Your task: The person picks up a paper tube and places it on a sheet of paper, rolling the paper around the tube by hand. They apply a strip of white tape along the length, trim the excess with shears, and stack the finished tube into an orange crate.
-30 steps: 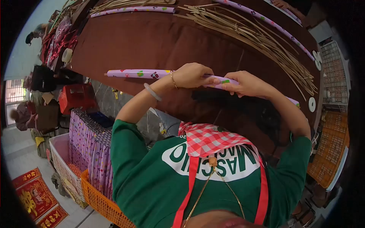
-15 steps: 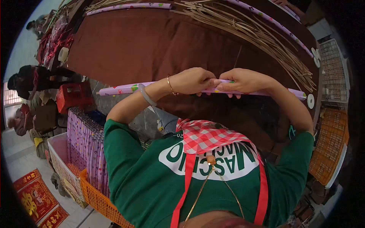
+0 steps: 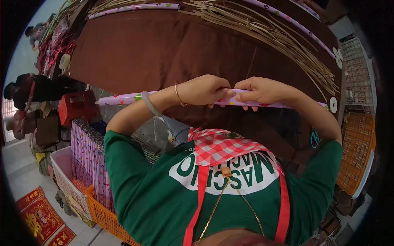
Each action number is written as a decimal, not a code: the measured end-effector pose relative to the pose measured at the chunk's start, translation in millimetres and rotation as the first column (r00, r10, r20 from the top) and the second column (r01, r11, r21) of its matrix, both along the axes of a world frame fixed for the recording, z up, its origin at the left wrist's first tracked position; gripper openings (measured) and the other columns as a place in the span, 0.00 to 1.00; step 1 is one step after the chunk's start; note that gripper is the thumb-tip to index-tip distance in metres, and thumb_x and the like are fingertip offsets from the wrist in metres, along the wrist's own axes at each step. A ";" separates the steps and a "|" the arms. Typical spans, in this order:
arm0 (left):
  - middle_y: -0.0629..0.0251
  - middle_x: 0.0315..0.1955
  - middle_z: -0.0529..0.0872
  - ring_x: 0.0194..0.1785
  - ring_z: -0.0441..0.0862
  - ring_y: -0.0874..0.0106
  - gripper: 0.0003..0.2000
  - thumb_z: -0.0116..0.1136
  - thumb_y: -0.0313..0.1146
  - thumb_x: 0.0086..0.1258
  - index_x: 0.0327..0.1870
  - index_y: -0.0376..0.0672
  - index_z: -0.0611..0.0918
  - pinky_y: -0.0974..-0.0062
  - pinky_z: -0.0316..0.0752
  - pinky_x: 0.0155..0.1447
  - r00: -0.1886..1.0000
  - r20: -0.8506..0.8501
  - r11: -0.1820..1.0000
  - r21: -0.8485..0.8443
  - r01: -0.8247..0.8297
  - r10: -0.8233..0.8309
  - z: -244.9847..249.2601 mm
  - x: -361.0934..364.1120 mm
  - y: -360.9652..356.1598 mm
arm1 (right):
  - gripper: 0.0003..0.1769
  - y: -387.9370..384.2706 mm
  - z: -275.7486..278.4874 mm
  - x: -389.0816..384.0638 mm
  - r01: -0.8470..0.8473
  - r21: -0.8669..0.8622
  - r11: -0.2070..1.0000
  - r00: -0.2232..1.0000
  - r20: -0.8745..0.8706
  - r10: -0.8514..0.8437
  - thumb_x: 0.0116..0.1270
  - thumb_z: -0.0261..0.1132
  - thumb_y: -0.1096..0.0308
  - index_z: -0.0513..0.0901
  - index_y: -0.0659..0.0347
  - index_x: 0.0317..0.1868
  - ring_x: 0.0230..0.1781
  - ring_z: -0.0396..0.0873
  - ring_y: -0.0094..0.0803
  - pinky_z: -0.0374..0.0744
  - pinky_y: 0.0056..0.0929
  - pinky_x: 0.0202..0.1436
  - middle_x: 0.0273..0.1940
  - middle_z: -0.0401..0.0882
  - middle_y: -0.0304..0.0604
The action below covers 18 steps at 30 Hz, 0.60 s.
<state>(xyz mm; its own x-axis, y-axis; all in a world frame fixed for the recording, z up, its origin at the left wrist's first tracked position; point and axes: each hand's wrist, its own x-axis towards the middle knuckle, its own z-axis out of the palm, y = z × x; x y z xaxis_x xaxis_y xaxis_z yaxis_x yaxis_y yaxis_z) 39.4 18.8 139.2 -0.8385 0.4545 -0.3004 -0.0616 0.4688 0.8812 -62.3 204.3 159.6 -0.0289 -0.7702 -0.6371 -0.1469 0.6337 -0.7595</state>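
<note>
A long, thin roll of shiny purple patterned wrapping [image 3: 123,99] lies across in front of my body, near the table's close edge. A thin stick end pokes out at its left tip. My left hand [image 3: 207,89], with bracelets on the wrist, is curled closed over the middle of the roll. Just beside it, my right hand [image 3: 260,91] is also closed on the roll, thumb on top and fingertips showing underneath. My right forearm hides part of the roll's right portion.
The brown-covered table [image 3: 135,53] holds bamboo strips [image 3: 262,33], another purple roll [image 3: 135,8] and tape rolls [image 3: 333,105]. Teal scissors [image 3: 314,139] are by my right arm. A crate of wrapped purple pieces [image 3: 88,160] stands at left, near a red stool [image 3: 77,107] and people.
The view has shifted slightly. My hands have turned a little on the roll, and a small gap between them shows more of its surface. Both still grip it.
</note>
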 end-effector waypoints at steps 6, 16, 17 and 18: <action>0.58 0.27 0.81 0.22 0.79 0.74 0.16 0.51 0.38 0.70 0.45 0.30 0.72 0.77 0.73 0.25 0.992 0.072 0.991 0.077 -0.107 0.102 4.5 2.7 0.7 | 0.17 -0.9 -3.1 3.1 0.009 -0.004 1.000 1.000 0.024 -0.009 0.64 0.55 0.55 0.78 0.63 0.39 0.21 0.74 0.22 0.71 0.21 0.25 0.26 0.77 0.38; 0.55 0.28 0.81 0.22 0.79 0.74 0.16 0.52 0.37 0.69 0.45 0.29 0.72 0.77 0.74 0.25 0.995 0.067 0.992 0.092 -0.083 0.077 0.4 2.6 6.2 | 0.15 -1.3 -1.0 7.8 0.003 0.063 0.998 1.000 0.022 -0.004 0.66 0.55 0.59 0.77 0.64 0.39 0.21 0.73 0.21 0.72 0.20 0.25 0.25 0.76 0.37; 0.55 0.28 0.81 0.22 0.79 0.73 0.16 0.52 0.37 0.69 0.45 0.29 0.72 0.78 0.74 0.25 0.995 0.071 0.993 0.090 -0.082 0.076 1.5 2.3 6.7 | 0.15 -0.4 -0.9 7.4 -0.002 0.056 0.998 1.000 0.031 0.001 0.66 0.55 0.59 0.77 0.64 0.40 0.21 0.73 0.21 0.72 0.20 0.26 0.25 0.76 0.37; 0.55 0.28 0.81 0.22 0.79 0.73 0.16 0.52 0.37 0.69 0.45 0.29 0.72 0.78 0.74 0.25 0.995 0.071 0.993 0.090 -0.081 0.075 0.6 2.1 6.9 | 0.15 0.4 -0.9 6.9 -0.008 0.049 0.999 0.999 0.039 0.006 0.67 0.55 0.59 0.77 0.64 0.40 0.21 0.73 0.21 0.72 0.20 0.26 0.25 0.76 0.37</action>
<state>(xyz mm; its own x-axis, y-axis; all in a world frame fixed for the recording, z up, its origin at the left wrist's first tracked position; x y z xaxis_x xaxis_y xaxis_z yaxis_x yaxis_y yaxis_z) 41.5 25.7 139.8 -0.8517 0.4169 -0.3175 -0.1559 0.3768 0.9131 -55.4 204.7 158.7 0.0019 -0.7378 -0.6750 -0.1228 0.6697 -0.7324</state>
